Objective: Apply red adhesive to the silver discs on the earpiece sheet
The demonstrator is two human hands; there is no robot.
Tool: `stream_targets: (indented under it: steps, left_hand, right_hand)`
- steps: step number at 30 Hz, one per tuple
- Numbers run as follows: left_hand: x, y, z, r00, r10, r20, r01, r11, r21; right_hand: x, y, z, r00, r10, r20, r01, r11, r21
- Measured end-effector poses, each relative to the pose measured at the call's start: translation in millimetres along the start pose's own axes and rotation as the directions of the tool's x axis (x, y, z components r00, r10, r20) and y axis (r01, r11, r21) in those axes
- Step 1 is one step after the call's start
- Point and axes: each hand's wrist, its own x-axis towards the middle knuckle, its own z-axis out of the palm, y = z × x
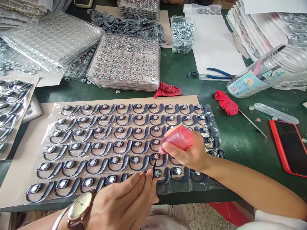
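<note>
My right hand [192, 153] is wrapped round a pink squeeze bottle [178, 139], its tip pointing down and left over the rows of small parts. In my left hand [129, 198] I pinch dark pointed tweezers [154, 166], the points close to one small round metal speaker [155, 156]. Each such speaker sits in the end of a dark curved hook-shaped piece [123, 163], with thin red wires. Several rows of these lie on a clear plastic sheet [165, 188] over brown cardboard. The bottle's tip is partly hard to make out.
Stacked clear trays of round metal parts [124, 60] stand behind the sheet, beside a heap of dark hook pieces [129, 25] and a box of washer-like parts [182, 35]. On the right lie blue-handled pliers [219, 73], a plastic jar [266, 72] and a red-cased phone [290, 143].
</note>
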Motion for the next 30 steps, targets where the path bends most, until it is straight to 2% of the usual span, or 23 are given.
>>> stream_targets:
  steps: [5, 8, 11, 14, 25, 30]
  left_hand:
    - [-2, 0, 1.5, 0.999, -0.03, 0.024, 0.03, 0.999, -0.015]
    - [-4, -3, 4.2, 0.999, 0.004, -0.033, -0.005, 1.0, -0.024]
    - [-4, -4, 5.5, 0.991, -0.098, -0.092, 0.088, 0.99, -0.107]
    - [-4, -5, 3.8, 0.983, -0.169, -0.071, 0.152, 0.967, -0.207]
    - [9, -19, -6.4, 0.986, -0.165, 0.022, 0.164, 0.935, -0.315]
    - [13, -29, -6.8, 0.97, -0.24, -0.031, 0.207, 0.888, -0.411]
  right_hand:
    - [2, 0, 1, 0.999, 0.015, 0.051, -0.018, 0.998, 0.052]
    - [3, -1, -1, 0.999, -0.006, 0.034, 0.007, 1.0, -0.025]
    - [4, -4, -3, 1.0, -0.009, 0.024, 0.01, 0.998, -0.066]
    - [3, -5, -5, 0.999, 0.002, 0.034, -0.001, 1.0, -0.025]
    - [0, -2, -6, 0.998, 0.022, 0.063, -0.024, 1.0, 0.02]
    - [-1, 0, -2, 0.994, -0.038, 0.104, 0.035, 0.999, 0.023]
